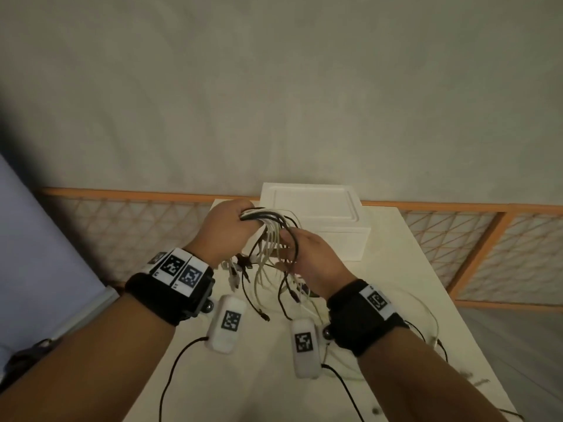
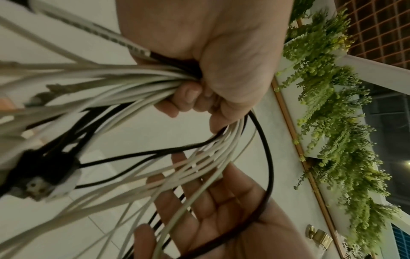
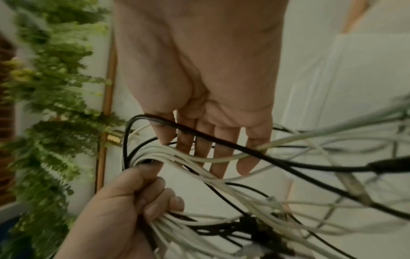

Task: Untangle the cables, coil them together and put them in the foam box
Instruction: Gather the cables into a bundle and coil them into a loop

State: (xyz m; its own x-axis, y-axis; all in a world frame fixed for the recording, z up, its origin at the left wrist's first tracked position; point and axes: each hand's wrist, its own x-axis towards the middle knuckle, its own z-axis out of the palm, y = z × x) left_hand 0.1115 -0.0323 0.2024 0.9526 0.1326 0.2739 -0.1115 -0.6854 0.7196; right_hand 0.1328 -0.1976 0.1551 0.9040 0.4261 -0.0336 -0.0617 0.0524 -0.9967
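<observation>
The left hand (image 1: 227, 229) is up above the table (image 1: 405, 269), fist wrapped tight round a thick bundle of cables (image 1: 268, 239), white ones and black ones together. From the left wrist view you can see the fingers (image 2: 168, 108) curled right over the strands, gripping them. The right hand (image 1: 313, 257) sits just beside it, palm flat and fingers straight, slid in among the hanging loops; one black cable (image 3: 221, 140) runs across those outstretched fingers (image 3: 221, 157), and white strands cross them too. It grips nothing, it simply supports them. The loose ends and plugs dangle below both hands, some trailing onto the table. Behind the hands stands the white foam box (image 1: 316, 220), at the far edge of the table, lid on, none of the cables in it. Two small white tagged units (image 1: 227, 324) hang below the wrists.
</observation>
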